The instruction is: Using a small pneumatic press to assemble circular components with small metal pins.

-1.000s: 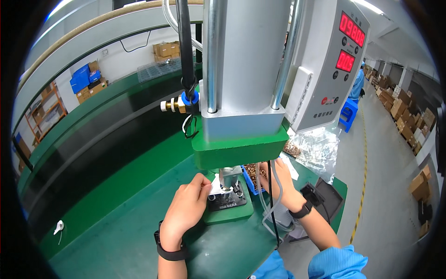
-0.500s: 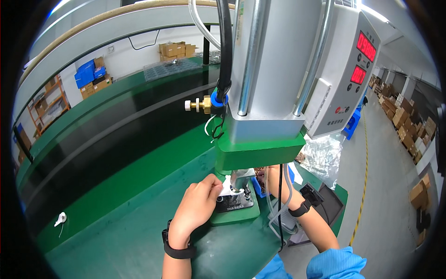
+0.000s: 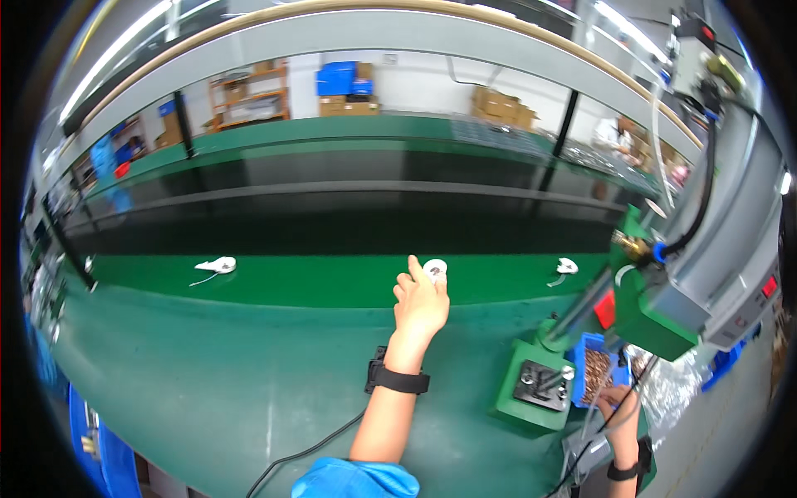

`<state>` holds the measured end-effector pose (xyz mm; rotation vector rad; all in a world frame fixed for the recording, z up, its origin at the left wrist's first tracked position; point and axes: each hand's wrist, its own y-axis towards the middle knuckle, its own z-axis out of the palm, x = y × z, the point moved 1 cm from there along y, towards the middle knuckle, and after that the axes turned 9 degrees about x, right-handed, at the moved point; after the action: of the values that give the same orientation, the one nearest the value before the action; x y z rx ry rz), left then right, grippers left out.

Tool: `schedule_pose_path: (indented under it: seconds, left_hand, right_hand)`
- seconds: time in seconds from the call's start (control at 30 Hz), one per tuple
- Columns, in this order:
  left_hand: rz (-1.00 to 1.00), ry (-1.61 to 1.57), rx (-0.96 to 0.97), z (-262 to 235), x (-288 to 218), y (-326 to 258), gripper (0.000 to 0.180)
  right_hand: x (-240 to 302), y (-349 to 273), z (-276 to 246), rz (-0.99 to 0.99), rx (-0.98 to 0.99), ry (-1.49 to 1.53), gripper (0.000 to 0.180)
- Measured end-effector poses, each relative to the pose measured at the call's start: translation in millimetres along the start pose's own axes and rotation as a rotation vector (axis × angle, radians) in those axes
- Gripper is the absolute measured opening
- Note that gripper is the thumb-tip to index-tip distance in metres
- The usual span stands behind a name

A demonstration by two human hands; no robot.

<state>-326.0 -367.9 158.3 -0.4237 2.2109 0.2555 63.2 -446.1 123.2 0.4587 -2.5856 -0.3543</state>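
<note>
My left hand (image 3: 422, 303) reaches out over the bright green strip (image 3: 324, 278), its fingers closed around a small white rounded plastic part (image 3: 435, 270). Most of that part is covered by the fingers. On the right, my right hand (image 3: 618, 404) is at the near edge of a blue bin (image 3: 586, 342) full of small copper-coloured pieces (image 3: 597, 373). Its fingers are curled together; whatever is in them cannot be made out. Left of the bin stands the green bench press (image 3: 516, 398), with a black fixture plate (image 3: 544, 386) on its base.
Two similar white parts with thin tails lie on the strip, one left (image 3: 220, 266), one right (image 3: 566, 266). A dark glossy band (image 3: 349, 216) runs behind. The press head (image 3: 664, 307) overhangs at right, near clear plastic bags (image 3: 677, 386). A black cable (image 3: 307, 452) crosses the bench.
My left hand has moved from the press fixture out to the green strip with the white part. My right hand stays by the bin. The view has swung left.
</note>
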Motion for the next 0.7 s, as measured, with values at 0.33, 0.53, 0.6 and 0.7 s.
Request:
schedule_pose_path:
  seconds: [0.33,0.53,0.6,0.7]
  left_hand:
    - [-0.261,0.568,-0.181,-126.5,110.9,72.3,0.038]
    - [-0.355,1.163,-0.404,-219.4,256.4,85.6,0.033]
    - [-0.305,1.082,-0.386,-241.7,298.2,77.6,0.032]
    - [-0.422,0.759,-0.257,-236.3,283.9,69.0,0.031]
  right_hand:
    - [16.7,-16.9,-24.9,0.182,-0.084,-0.218,0.015]
    - [17.1,-39.9,-41.2,0.154,-0.045,-0.217,0.011]
    - [15.6,-43.5,-47.9,0.181,-0.004,-0.239,0.011]
    - [20.1,-45.0,-50.8,0.202,0.025,-0.3,0.012]
